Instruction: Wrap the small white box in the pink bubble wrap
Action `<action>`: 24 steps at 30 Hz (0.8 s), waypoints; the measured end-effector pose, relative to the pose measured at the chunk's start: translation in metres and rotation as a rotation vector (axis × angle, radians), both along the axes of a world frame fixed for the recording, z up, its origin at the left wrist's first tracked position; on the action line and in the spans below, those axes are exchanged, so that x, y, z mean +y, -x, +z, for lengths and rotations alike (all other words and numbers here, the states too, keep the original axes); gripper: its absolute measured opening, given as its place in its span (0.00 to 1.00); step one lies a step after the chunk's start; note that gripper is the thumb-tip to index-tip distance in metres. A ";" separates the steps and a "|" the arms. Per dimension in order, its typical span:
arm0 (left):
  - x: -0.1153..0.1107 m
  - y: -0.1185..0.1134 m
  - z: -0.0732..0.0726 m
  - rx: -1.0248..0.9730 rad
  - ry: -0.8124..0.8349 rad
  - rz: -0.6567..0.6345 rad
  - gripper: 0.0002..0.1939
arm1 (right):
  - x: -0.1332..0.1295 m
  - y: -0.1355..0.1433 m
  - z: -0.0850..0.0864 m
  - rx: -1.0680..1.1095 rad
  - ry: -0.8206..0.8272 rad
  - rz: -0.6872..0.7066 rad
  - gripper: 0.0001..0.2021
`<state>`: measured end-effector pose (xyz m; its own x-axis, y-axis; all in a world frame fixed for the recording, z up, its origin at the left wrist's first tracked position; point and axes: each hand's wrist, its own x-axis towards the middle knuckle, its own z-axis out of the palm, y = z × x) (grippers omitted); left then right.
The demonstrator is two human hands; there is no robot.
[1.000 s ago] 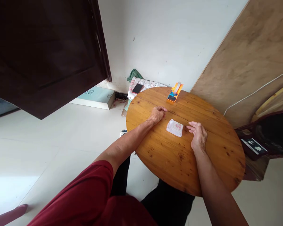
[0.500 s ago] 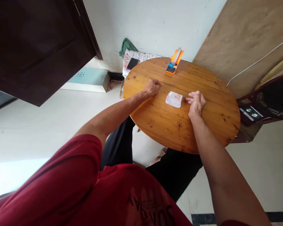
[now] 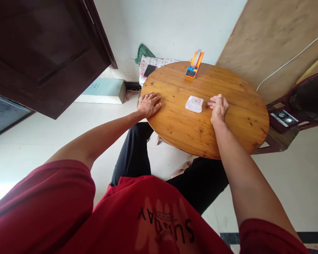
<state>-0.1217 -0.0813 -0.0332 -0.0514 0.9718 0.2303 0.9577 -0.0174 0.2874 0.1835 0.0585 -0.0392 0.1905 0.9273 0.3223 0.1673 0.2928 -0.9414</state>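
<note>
A small, clear plastic packet (image 3: 194, 104) with a pinkish-white look and red print lies flat on the round wooden table (image 3: 180, 127). My left hand (image 3: 149, 105) rests palm down on the table's left edge, fingers spread and holding nothing. Just right of the packet, my right hand (image 3: 219, 107) stands on its side on the wood. Its fingers are loosely bent and apart, point toward the packet without visibly touching it, and hold nothing that I can see.
At the table's far edge stands an orange and blue device (image 3: 194, 65) with a clear upright part. A dark phone (image 3: 149, 71) lies on a printed white sack (image 3: 161, 62) behind the table. A dark door (image 3: 47, 53) is at left, a fan (image 3: 314, 97) at right.
My left hand has moved left from beside the packet to the table's left edge, and its curled fingers have spread flat. My right hand has stayed beside the packet. The view has shifted slightly.
</note>
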 end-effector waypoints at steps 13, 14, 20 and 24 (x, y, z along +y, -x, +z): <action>-0.001 -0.004 0.005 0.012 0.017 0.062 0.27 | 0.003 0.000 -0.004 0.055 0.000 0.005 0.21; -0.001 -0.004 0.005 0.012 0.015 0.064 0.27 | 0.004 0.000 -0.004 0.052 0.002 0.009 0.21; 0.000 -0.002 0.001 -0.024 -0.017 0.049 0.26 | 0.002 0.000 -0.003 0.032 -0.009 0.017 0.18; -0.001 -0.002 0.001 -0.013 -0.041 0.033 0.26 | 0.002 -0.001 -0.003 0.050 -0.004 0.013 0.18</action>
